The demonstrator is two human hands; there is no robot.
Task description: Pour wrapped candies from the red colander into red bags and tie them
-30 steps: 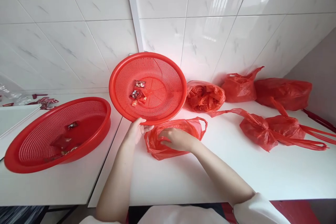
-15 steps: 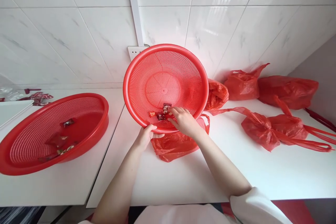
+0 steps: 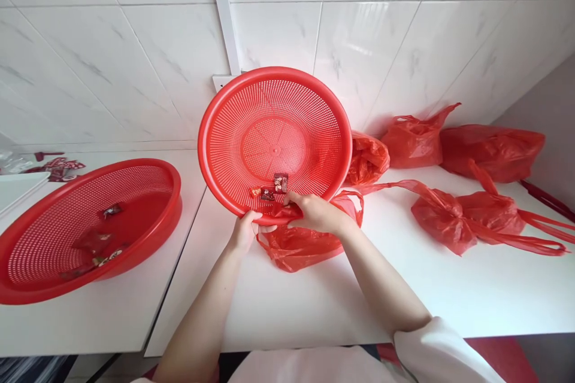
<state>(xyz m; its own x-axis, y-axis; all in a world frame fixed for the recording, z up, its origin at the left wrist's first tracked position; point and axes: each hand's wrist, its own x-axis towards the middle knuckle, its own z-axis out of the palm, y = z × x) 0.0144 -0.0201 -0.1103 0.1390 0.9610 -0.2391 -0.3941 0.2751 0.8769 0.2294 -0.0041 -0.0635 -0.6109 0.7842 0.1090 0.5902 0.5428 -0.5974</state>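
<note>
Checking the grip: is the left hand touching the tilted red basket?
Touching; the head view shows the left hand gripping the tilted basket by its lower rim.

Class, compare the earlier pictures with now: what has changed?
The right hand has left the open bag and reached into the tilted basket, fingers on a red packet. The basket has shifted right. The left hand still grips its rim; the tied bags stay put.

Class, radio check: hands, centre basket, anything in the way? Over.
Left hand gripping near rim of centre basket; right hand at red packet inside, grip unclear. Other wrapped packets low in basket. Basket and right hand partly cover red bag.
</note>
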